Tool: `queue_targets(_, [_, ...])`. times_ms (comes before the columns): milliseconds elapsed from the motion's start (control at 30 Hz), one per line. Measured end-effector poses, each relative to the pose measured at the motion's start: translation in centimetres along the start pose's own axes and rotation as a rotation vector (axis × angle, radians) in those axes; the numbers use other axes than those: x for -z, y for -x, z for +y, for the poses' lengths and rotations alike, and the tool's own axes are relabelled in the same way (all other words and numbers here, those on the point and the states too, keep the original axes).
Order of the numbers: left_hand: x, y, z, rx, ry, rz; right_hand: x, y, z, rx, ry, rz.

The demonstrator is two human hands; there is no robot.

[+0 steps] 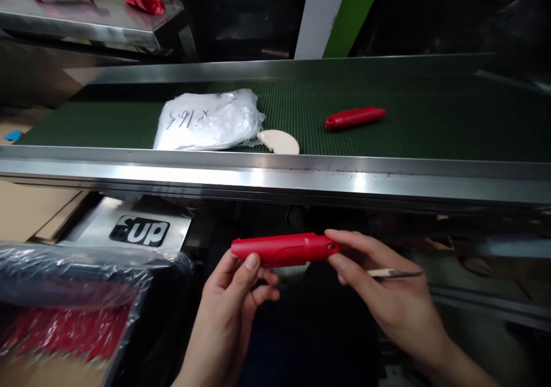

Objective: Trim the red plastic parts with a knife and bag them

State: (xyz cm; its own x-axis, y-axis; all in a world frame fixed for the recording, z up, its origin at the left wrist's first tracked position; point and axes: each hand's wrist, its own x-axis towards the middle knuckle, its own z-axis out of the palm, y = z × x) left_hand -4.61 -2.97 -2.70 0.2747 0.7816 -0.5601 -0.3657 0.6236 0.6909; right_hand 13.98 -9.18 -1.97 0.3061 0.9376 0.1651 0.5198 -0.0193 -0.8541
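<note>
A long red plastic part [279, 250] is held level between my two hands, below the conveyor's front rail. My left hand [235, 295] grips its left end, thumb in front. The thumb and a finger of my right hand [383, 289] pinch its right end, near a small hole. A thin pointed tool [394, 273] also lies in my right hand, its tip toward the right. Another red part [355, 118] rests on the green belt. Left of it on the belt are a pale curved disc piece [279, 141] and a clear plastic bag [206, 120] with handwriting.
The metal rail [301, 174] of the conveyor crosses in front. At lower left stands a plastic-lined box [124, 318] with bagged red parts. A phone [140, 231] lies behind it. Two red pieces sit on a metal shelf [107, 24] at upper left.
</note>
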Motion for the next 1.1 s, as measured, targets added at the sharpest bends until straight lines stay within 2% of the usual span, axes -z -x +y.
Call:
queue_targets(233, [0.6, -0.3, 0.0, 0.115, 0.072, -0.144, 0.5, -0.5, 1.5, -0.135, -0.124, -0.053])
queue_targets(400, [0.6, -0.6, 0.2, 0.253, 0.164, -0.15, 0.2, -0.4, 1.3, -0.222, -0.195, -0.104])
queue_targets(633, [0.6, -0.8, 0.4, 0.261, 0.201, -0.142, 0.1, -0.8, 0.5, -0.116, -0.08, -0.13])
queue_targets(933, [2.1, -0.9, 0.4, 0.101, 0.17, -0.201, -0.2, -0.9, 0.0, 0.086, 0.009, -0.148])
queue_targets(1100, [2.6, -1.1, 0.0, 0.052, 0.147, -0.157, -1.0, -0.6, -0.7, 0.128, 0.008, -0.174])
